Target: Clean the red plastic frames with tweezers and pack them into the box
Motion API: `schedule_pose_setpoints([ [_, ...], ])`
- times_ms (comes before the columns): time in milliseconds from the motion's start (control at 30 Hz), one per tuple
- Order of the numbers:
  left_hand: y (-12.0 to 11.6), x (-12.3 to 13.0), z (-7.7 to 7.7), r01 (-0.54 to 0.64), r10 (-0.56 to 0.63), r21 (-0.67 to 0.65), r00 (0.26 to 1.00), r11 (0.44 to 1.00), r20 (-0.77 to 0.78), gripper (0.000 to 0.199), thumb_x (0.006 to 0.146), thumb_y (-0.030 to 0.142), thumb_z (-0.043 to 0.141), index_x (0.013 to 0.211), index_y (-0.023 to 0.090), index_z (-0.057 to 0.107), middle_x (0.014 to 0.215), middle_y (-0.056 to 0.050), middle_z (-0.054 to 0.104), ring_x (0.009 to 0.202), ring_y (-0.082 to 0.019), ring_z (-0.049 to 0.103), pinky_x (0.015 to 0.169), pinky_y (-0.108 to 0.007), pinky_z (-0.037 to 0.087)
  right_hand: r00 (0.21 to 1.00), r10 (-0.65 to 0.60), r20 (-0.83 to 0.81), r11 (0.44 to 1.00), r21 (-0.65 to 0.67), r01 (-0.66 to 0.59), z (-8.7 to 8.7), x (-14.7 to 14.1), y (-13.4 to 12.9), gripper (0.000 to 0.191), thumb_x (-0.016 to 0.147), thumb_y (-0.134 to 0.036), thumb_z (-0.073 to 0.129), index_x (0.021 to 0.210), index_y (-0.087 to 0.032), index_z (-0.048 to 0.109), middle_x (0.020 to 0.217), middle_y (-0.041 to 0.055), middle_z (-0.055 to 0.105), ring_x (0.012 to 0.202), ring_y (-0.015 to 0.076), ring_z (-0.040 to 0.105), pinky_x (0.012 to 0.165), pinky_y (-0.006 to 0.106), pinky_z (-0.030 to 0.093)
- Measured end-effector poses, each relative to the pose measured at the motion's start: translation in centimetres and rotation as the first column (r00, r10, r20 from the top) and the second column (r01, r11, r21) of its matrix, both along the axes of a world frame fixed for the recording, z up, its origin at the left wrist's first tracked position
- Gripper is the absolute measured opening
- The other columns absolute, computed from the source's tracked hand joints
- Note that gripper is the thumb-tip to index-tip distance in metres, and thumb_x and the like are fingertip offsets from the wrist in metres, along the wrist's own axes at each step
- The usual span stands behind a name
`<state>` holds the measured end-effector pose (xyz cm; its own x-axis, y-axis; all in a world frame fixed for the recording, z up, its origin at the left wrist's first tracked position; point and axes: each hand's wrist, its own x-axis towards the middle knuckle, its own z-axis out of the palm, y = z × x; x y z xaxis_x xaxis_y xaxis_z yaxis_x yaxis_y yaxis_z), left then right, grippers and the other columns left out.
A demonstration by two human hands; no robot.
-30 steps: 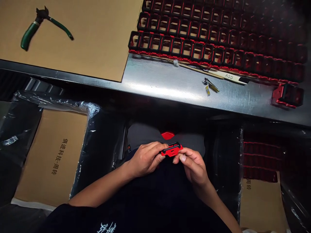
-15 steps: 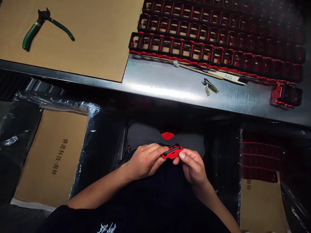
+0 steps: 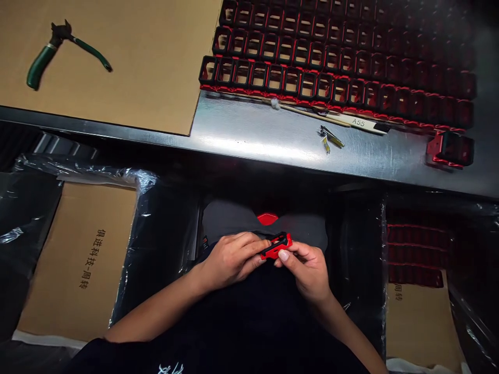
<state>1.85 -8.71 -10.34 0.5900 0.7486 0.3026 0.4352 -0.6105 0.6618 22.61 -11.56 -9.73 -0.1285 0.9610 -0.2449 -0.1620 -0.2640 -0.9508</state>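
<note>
Close to my body, above my lap, a small red and black plastic frame (image 3: 276, 246) is held between both hands. My left hand (image 3: 235, 258) is closed around its left end, fingers on top and thumb below. At its right end my right hand (image 3: 311, 268) pinches it, the thumb lying on the red front side. The black rim faces up and the part is tilted, with its right end higher. My fingers cover both ends of it.
Rows of similar red and black frames (image 3: 275, 76) fill the metal table's back right. Nippers (image 3: 58, 39) with green handles lie on cardboard (image 3: 136, 67). Nail clippers (image 3: 330, 138), a cotton-tipped stick (image 3: 312, 113) and a single part (image 3: 450, 149) lie nearer. Plastic-lined boxes (image 3: 81, 254) flank me.
My right thumb has shifted left along the red side of the frame, and the frame has tilted a little more. The view has moved slightly.
</note>
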Motion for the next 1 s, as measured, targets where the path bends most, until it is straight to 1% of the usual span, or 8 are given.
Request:
schedule_pose_setpoints([
  [100,-0.3,-0.1,-0.2,-0.021,0.034,-0.197,0.997,0.98,0.065,0.038,0.095,0.023,0.061,0.133,0.019,0.056,0.106,-0.009,0.073,0.086,-0.018,0.073,0.074,-0.028,0.061,0.979,-0.018,0.203,0.98,0.196,-0.022,0.7,0.0,0.0,0.014,0.092,-0.019,0.07,0.085,-0.026,0.08,0.075,0.0003,0.077,0.07,0.0162,0.07,0.069,0.028,0.056],
  [167,-0.5,0.0,-0.5,-0.073,0.163,-0.505,0.977,0.86,0.137,0.051,0.089,0.019,0.062,0.139,0.02,0.052,0.11,-0.008,0.07,0.077,-0.014,0.069,0.068,-0.026,0.059,0.947,-0.054,0.317,0.941,0.333,-0.058,1.0,-0.1,0.0,0.017,0.091,-0.013,0.069,0.091,-0.027,0.08,0.077,0.0005,0.077,0.07,0.0166,0.07,0.068,0.029,0.056],
  [333,-0.5,0.8,-1.1,0.232,0.586,-0.969,0.776,0.083,0.236,0.048,0.069,0.01,0.053,0.116,0.014,0.058,0.085,-0.002,0.065,0.053,-0.006,0.051,0.052,-0.02,0.047,0.859,-0.16,0.487,0.825,0.543,-0.154,1.1,-0.3,-0.1,0.025,0.09,-0.007,0.066,0.103,-0.025,0.078,0.068,0.0005,0.073,0.061,0.0175,0.066,0.061,0.032,0.055],
  [433,-0.3,1.3,-0.8,0.372,0.654,-0.923,0.724,-0.101,0.22,0.048,0.063,0.011,0.052,0.111,0.012,0.06,0.084,-0.004,0.066,0.056,-0.008,0.054,0.062,-0.028,0.057,0.831,-0.179,0.527,0.8,0.569,-0.188,0.9,-0.3,-0.2,0.028,0.091,-0.007,0.065,0.108,-0.025,0.076,0.069,0.0006,0.074,0.062,0.0181,0.068,0.06,0.033,0.056],
  [533,-0.2,1.4,-0.2,0.325,0.639,-0.941,0.745,-0.096,0.192,0.051,0.063,0.012,0.055,0.114,0.014,0.059,0.093,-0.004,0.066,0.054,-0.007,0.05,0.055,-0.025,0.054,0.796,-0.2,0.571,0.778,0.587,-0.225,0.6,-0.3,-0.3,0.025,0.09,-0.006,0.065,0.105,-0.025,0.075,0.071,0.0011,0.075,0.063,0.0187,0.068,0.062,0.033,0.056],
  [700,0.4,1.2,1.3,0.083,0.502,-0.984,0.851,0.157,0.152,0.054,0.072,0.014,0.064,0.126,0.018,0.059,0.082,0.003,0.06,0.049,-0.001,0.035,0.046,-0.015,0.032,0.741,-0.208,0.639,0.75,0.59,-0.298,0.1,-0.2,-0.4,0.018,0.09,-0.008,0.064,0.094,-0.023,0.073,0.071,0.0021,0.075,0.064,0.019,0.068,0.063,0.034,0.055],
  [833,0.8,1.1,2.5,-0.024,0.349,-0.948,0.932,0.319,0.094,0.064,0.077,0.023,0.073,0.137,0.018,0.055,0.067,0.008,0.051,0.052,-0.007,0.045,0.049,-0.018,0.042,0.714,-0.219,0.665,0.725,0.601,-0.336,0.2,-0.1,-0.4,0.015,0.092,-0.011,0.063,0.09,-0.023,0.071,0.07,0.0019,0.074,0.066,0.0193,0.068,0.064,0.033,0.053],
  [1000,1.0,1.4,2.9,-0.062,0.273,-0.883,0.959,0.465,0.077,0.075,0.07,0.035,0.085,0.138,0.021,0.056,0.114,-0.006,0.064,0.076,-0.014,0.064,0.062,-0.025,0.058,0.712,-0.224,0.666,0.698,0.619,-0.36,0.2,-0.1,-0.3,0.013,0.093,-0.013,0.062,0.093,-0.022,0.071,0.071,0.0024,0.074,0.07,0.0193,0.069,0.066,0.033,0.051],
])
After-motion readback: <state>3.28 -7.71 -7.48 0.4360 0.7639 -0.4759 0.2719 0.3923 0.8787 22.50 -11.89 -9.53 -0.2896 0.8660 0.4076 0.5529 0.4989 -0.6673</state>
